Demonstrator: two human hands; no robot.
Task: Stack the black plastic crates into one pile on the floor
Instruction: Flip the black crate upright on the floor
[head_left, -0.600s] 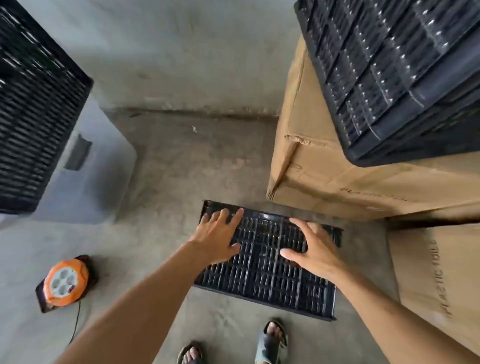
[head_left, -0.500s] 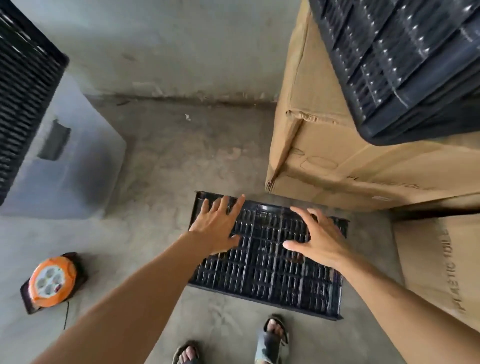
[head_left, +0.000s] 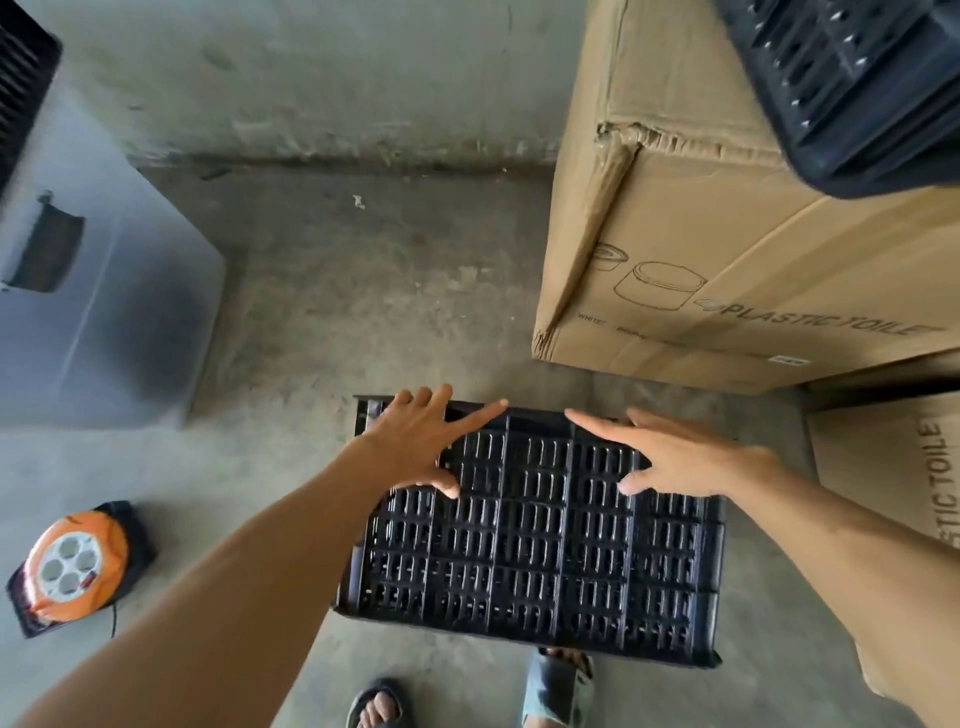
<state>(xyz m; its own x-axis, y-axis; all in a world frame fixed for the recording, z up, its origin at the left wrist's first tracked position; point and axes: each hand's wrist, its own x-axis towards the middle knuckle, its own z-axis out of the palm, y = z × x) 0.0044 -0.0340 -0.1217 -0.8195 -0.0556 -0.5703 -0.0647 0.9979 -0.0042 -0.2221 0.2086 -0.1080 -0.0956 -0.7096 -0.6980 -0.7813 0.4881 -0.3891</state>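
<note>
Concrete floor (head_left: 363, 322) is seen from above, wall behind. Black plastic crate (head_left: 530, 545) lies flat on the floor, grid face up, just in front of the sandalled feet (head_left: 558, 686). Left hand (head_left: 421, 441) and right hand (head_left: 670, 457) are spread flat over the crate's far half, fingers splayed, nothing gripped; contact probably, not clearly shown. Cardboard boxes (head_left: 727, 234) stand to the right, more black crates (head_left: 857, 83) stacked on top. Orange cable reel (head_left: 72, 566) sits at left
</note>
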